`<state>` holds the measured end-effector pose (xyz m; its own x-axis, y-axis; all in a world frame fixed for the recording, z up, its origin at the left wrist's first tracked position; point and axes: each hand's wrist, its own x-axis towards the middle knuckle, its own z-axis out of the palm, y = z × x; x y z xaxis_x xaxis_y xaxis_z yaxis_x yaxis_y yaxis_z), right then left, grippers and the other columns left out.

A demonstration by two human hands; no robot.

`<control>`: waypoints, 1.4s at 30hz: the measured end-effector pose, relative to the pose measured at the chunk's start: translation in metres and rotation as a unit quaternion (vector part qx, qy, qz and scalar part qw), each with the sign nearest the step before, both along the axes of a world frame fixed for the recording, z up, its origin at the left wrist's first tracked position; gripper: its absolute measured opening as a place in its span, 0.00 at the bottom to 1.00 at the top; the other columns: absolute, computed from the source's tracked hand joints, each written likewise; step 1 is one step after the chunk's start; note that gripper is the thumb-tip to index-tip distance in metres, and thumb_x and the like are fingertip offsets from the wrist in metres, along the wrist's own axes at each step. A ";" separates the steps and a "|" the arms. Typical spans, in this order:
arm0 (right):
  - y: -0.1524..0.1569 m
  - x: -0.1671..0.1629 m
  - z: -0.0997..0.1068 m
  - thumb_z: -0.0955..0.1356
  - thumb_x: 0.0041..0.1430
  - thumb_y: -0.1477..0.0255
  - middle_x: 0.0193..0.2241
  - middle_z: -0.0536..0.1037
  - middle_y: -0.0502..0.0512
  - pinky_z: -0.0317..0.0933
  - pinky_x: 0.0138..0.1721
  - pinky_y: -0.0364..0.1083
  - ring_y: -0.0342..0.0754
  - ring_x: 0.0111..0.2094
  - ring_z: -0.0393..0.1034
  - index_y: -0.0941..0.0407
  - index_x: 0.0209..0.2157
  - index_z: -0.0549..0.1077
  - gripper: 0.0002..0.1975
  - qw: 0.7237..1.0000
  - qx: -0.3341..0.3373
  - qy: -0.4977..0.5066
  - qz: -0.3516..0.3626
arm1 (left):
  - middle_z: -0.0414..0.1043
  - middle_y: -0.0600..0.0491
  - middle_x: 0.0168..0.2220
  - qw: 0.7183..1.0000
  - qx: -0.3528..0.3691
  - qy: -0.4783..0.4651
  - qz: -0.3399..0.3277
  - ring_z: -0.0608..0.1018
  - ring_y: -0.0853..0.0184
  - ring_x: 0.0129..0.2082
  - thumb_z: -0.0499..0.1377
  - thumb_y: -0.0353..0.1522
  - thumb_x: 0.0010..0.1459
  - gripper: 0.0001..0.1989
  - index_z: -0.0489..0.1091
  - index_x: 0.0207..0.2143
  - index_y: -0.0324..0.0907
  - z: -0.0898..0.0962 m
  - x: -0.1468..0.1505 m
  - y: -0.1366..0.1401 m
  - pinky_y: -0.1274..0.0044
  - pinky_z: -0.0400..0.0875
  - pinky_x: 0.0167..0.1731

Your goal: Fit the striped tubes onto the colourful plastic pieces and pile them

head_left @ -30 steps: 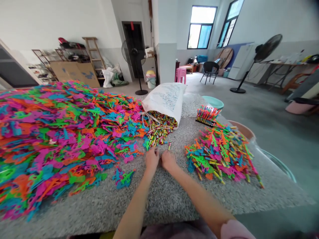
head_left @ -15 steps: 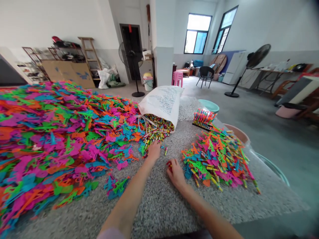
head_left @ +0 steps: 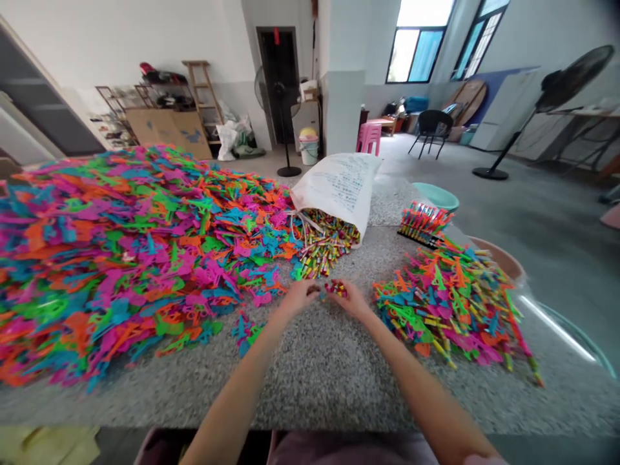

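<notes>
My right hand (head_left: 354,301) is closed round a small bunch of short red-and-yellow striped tubes (head_left: 336,288), whose ends point up and left. Just left of it is my left hand (head_left: 299,297), fingers curled towards the bunch; what they hold, if anything, is too small to make out. Beyond both hands, more striped tubes (head_left: 323,248) spill from the mouth of a white woven sack (head_left: 341,184). A large heap of bright flat plastic pieces (head_left: 159,258) lies to the left. To the right is a pile of tubes with plastic pieces attached (head_left: 445,297).
The speckled stone tabletop (head_left: 329,374) carries everything. A black rack of upright colourful sticks (head_left: 421,223) stands at the back right. Past the table's right edge are a turquoise basin (head_left: 438,196) and a brown tub (head_left: 504,258). Standing fans (head_left: 285,123) are on the floor behind.
My left hand has drawn back from the tubes at the sack's mouth towards my right hand. My right hand has moved forward with its tubes. The head view has shifted left.
</notes>
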<state>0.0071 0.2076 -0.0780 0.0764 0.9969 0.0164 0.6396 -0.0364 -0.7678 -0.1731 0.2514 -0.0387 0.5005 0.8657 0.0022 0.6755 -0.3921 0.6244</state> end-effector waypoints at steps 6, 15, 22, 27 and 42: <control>-0.049 -0.009 -0.023 0.64 0.53 0.68 0.40 0.76 0.57 0.65 0.41 0.46 0.48 0.38 0.72 0.58 0.48 0.66 0.20 0.996 0.047 0.072 0.005 | 0.76 0.48 0.45 0.996 0.006 -0.048 0.079 0.77 0.64 0.43 0.53 0.28 0.58 0.20 0.67 0.54 0.42 -0.013 0.009 -0.060 0.73 0.69 0.46; -0.079 0.003 -0.032 0.66 0.53 0.65 0.40 0.76 0.59 0.63 0.47 0.51 0.52 0.42 0.70 0.57 0.43 0.70 0.16 0.987 0.092 0.129 0.014 | 0.66 0.39 0.53 0.913 0.117 0.208 0.332 0.66 0.47 0.53 0.57 0.34 0.58 0.15 0.71 0.47 0.41 -0.025 -0.112 -0.123 0.58 0.63 0.49; -0.098 -0.017 0.005 0.66 0.55 0.64 0.35 0.77 0.57 0.68 0.37 0.47 0.49 0.34 0.73 0.57 0.44 0.68 0.17 0.966 0.062 0.252 0.007 | 0.71 0.52 0.29 0.927 0.020 -0.204 0.314 0.74 0.66 0.30 0.56 0.38 0.57 0.09 0.66 0.35 0.41 -0.009 -0.061 -0.114 0.74 0.69 0.34; -0.118 -0.024 0.038 0.71 0.49 0.61 0.26 0.74 0.50 0.64 0.27 0.43 0.45 0.26 0.69 0.56 0.36 0.69 0.17 0.935 0.020 0.354 -0.019 | 0.72 0.55 0.31 0.812 -0.120 -0.477 0.315 0.74 0.71 0.29 0.60 0.43 0.54 0.23 0.65 0.49 0.42 0.008 0.015 -0.142 0.79 0.69 0.30; -0.164 0.006 0.080 0.68 0.58 0.69 0.34 0.75 0.53 0.63 0.39 0.45 0.48 0.36 0.70 0.55 0.38 0.72 0.06 0.981 0.124 0.148 0.033 | 0.71 0.58 0.27 0.771 -0.243 -0.552 0.205 0.72 0.76 0.27 0.67 0.33 0.49 0.11 0.71 0.33 0.39 0.039 0.039 -0.177 0.83 0.67 0.29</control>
<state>0.0136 0.0433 0.0016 0.0491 0.9680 0.2461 0.3826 0.2094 -0.8999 -0.1345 0.0744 0.0002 0.1090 0.9836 -0.1435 -0.3685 0.1740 0.9132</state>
